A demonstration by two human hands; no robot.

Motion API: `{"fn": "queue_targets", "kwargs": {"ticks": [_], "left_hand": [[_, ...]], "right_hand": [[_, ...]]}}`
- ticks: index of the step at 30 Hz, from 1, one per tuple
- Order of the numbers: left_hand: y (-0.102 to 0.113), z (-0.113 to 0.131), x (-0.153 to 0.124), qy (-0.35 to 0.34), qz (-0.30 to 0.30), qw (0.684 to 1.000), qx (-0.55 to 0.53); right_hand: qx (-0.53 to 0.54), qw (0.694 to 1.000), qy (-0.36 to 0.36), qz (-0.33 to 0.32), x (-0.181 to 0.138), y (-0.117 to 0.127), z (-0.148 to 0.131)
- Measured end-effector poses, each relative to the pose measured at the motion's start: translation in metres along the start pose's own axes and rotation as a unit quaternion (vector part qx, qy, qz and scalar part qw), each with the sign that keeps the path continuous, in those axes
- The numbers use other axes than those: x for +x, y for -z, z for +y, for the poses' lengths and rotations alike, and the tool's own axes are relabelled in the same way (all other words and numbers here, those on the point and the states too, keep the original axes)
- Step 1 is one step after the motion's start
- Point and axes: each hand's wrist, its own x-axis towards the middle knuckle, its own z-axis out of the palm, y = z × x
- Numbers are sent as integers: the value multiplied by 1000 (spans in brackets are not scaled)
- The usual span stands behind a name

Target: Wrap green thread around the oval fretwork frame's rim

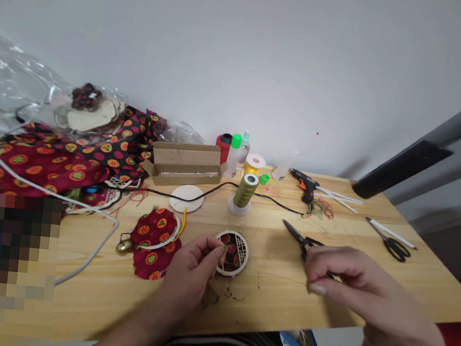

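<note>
My left hand (195,265) is closed in a pinch, with thin olive-tan thread (224,252) at the fingertips. Right beside these fingers lies a round white-rimmed piece (241,266) with dark patterned fabric and a lattice cut-out. My right hand (343,271) hovers over the table further right, thumb and fingers pressed together; what they hold, if anything, is hidden. Partly behind it are black-handled scissors (295,233), blades pointing away to the left. A cone of olive thread (245,192) stands beyond the round piece.
Left are red flowered fabric rounds (155,228) with a brass bell (124,246), and a white disc (187,197). Behind stand an open cardboard box (185,177) and a green-capped bottle (234,160). Right lie a glue gun (306,186) and other scissors (396,249). A black cord (216,187) crosses the table.
</note>
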Motion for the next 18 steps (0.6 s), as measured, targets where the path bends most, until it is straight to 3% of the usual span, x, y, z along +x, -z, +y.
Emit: {"fn": "queue_targets", "kwargs": {"ticks": [3,7,14,18], "left_hand": [[-1,1,0,-6,2,1000,2],[-2,2,-1,-1,-6,1000,17],[-3,1,-2,-13,-19,999,34],[0,-3,-1,-15,-30,998,50]], "right_hand": [[117,989,12,92,-11,4,4],[273,940,65,193,-10,-4,3],[481,850,122,175,5,-23,-19],[474,848,142,187,5,-27,-25]]}}
